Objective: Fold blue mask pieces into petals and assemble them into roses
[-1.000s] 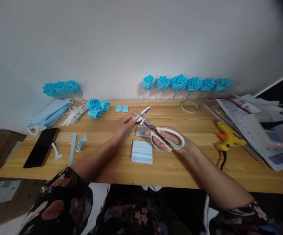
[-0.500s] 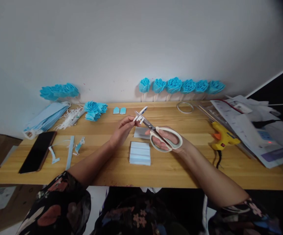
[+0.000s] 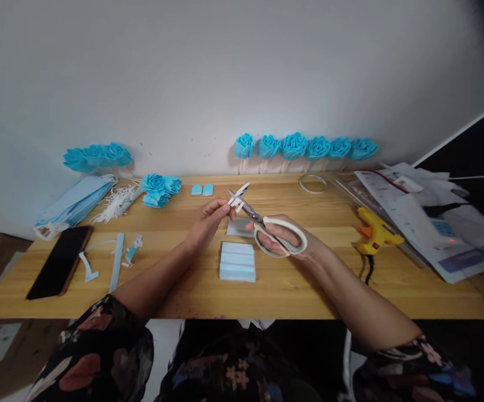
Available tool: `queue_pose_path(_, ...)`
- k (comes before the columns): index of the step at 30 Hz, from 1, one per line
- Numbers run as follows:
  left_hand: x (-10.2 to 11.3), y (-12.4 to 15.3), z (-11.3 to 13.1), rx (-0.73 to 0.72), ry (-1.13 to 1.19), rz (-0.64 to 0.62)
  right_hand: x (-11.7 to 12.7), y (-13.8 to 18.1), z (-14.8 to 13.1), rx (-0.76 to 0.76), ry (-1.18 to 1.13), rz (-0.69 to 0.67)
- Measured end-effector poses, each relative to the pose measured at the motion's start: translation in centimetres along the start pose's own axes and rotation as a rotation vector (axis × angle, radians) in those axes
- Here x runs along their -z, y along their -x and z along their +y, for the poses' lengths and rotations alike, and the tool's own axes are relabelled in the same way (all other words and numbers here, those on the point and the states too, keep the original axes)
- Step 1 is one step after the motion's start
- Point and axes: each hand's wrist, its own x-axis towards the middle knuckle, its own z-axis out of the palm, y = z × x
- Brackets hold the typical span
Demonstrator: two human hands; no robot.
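Observation:
My left hand (image 3: 205,223) pinches a small white piece (image 3: 235,202) between thumb and fingertips; its exact kind is hard to make out. In my right hand (image 3: 281,230) is a pair of scissors (image 3: 259,219) with cream handles, fingers through the loops. The scissor blades are parted and cross at the white piece, just beyond my left fingertips. Below the hands lies a stack of pleated pale blue mask fabric (image 3: 238,261). A flat greyish-white piece (image 3: 238,227) lies behind it, partly covered by my right hand.
Blue fabric flowers (image 3: 294,146) on sticks lean along the wall. Two small blue petals (image 3: 202,190) lie at the back. Left are face masks (image 3: 76,201), a phone (image 3: 60,262) and cut scraps (image 3: 116,262). Right are a yellow glue gun (image 3: 376,231) and a wire coil (image 3: 312,183).
The whole view has shifted slightly, with things on the table appearing a little further left. Both hands keep nearly the same pose around the scissors and the white piece.

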Motion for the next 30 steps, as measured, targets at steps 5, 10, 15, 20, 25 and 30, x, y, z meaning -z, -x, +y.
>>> queue_pose_path(5,-0.1,0.0,0.2,0.009,-0.010,0.013,-0.1,-0.4,0.2,0.020,0.053,0.012)
queue_pose_path(10,-0.2,0.0,0.5,0.012,0.004,0.021,0.1,-0.6,0.2,0.108,0.069,-0.052)
queue_pose_path(15,-0.1,-0.1,0.3,0.023,0.016,0.017,0.4,-0.4,0.3,0.077,0.085,-0.050)
queue_pose_path(20,-0.1,-0.1,0.1,0.020,0.045,-0.032,0.8,-0.2,0.8,0.078,0.013,-0.121)
queue_pose_path(25,-0.2,0.0,0.1,0.039,0.050,-0.084,0.9,-0.2,0.8,0.067,0.033,-0.122)
queue_pose_path(30,-0.2,0.0,0.2,0.031,0.023,-0.044,0.9,-0.2,0.2,0.048,0.154,-0.075)
